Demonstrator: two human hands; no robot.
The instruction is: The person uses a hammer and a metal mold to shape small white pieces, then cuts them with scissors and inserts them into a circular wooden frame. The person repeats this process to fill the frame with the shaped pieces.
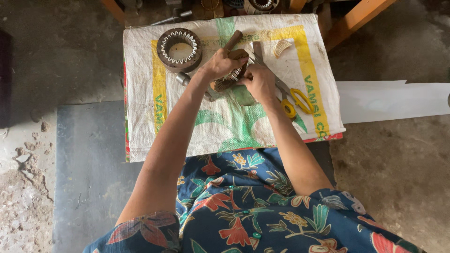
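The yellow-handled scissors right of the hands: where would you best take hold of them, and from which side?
By the yellow handle loops, coming from above on the near right. The scissors lie flat on the woven sack, loops toward the person and clear of other things. The blades run up-left, partly hidden behind the right hand, so that end is crowded and sharp.
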